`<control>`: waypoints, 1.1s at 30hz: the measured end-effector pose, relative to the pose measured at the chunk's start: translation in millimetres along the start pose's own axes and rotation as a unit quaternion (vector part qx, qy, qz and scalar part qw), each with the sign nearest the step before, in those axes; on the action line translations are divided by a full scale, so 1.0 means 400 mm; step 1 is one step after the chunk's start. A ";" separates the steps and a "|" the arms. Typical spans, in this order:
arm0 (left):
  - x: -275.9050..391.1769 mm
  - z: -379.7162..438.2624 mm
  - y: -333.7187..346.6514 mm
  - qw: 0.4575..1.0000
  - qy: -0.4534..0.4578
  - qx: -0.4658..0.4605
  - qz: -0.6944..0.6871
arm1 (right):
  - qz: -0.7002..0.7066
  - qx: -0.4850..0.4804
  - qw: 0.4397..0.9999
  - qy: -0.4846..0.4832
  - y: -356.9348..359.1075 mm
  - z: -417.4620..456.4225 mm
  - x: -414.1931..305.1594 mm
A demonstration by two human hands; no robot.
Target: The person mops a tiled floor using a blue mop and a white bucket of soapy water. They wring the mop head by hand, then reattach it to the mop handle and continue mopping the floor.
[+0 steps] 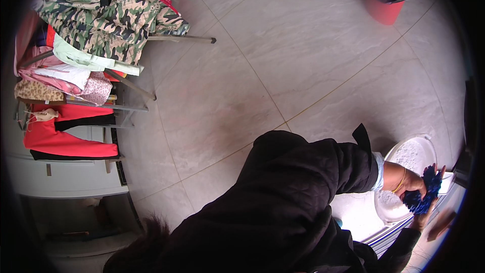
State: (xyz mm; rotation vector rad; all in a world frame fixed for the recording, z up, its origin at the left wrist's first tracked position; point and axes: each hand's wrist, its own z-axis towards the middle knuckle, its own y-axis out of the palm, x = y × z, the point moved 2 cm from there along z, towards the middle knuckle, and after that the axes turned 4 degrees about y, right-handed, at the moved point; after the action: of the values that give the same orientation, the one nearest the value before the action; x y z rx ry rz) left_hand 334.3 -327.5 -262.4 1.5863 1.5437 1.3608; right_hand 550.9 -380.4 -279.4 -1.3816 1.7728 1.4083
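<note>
At the right, my left hand (413, 186), with a thin yellow bracelet at the wrist, grips a bundle of dark blue shaggy fabric (424, 193). My right hand (423, 218) reaches in from below and holds the same fabric from its other side. The fabric hides parts of both hands. Both hands are over the edge of a pale round basin (432, 148). White suds (407, 157) show inside the basin on both sides of my left forearm. A small white rectangular item (448, 183) stands just beyond the fabric.
Clothes, among them a camouflage garment (110, 15) and red trousers (68, 136), hang on a metal rack (132, 87) at the left. A red bin (382, 7) with a black liner stands at the top right. Large grey tiles (227, 83) cover the floor. A white cabinet (72, 182) stands behind the trousers.
</note>
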 end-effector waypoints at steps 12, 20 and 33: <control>0.008 -0.069 0.050 0.992 0.059 -0.028 0.104 | -0.060 0.185 0.980 -0.038 0.014 -0.024 -0.020; -0.015 -0.031 0.029 0.933 0.206 -0.026 0.295 | -0.172 0.179 0.968 -0.028 0.026 0.006 -0.003; -0.060 0.062 -0.047 0.667 0.308 0.061 0.676 | -0.230 0.194 0.954 -0.018 0.046 0.077 0.037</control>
State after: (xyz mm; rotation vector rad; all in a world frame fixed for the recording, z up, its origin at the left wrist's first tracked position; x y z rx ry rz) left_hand 353.1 -340.0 -294.6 2.6976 0.4093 2.7986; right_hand 522.3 -359.2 -294.7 -1.4153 1.4727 0.7854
